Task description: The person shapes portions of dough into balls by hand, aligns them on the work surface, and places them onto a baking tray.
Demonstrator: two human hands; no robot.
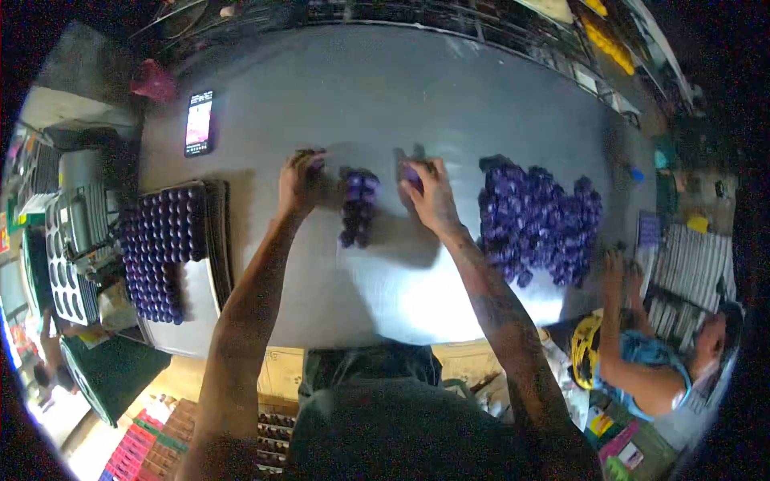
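Note:
Both hands are raised over the grey table (321,88), on either side of a small cluster of purple pieces (357,207). My left hand (302,178) has its fingers curled round a small purple piece near the fingertips. To the cluster's right, my right hand (428,192) pinches another purple piece (412,173) between thumb and fingers. A large pile of purple pieces (533,220) lies right of my right hand. On the left, rows of round purple pieces (164,232) fill part of a tray that stands on a stack of trays.
A lit phone (199,123) lies at the table's back left, with a pink object (152,82) beyond it. A co-worker (642,361) sits at the lower right, hands near the table edge. Coloured crates (148,441) stand at the lower left.

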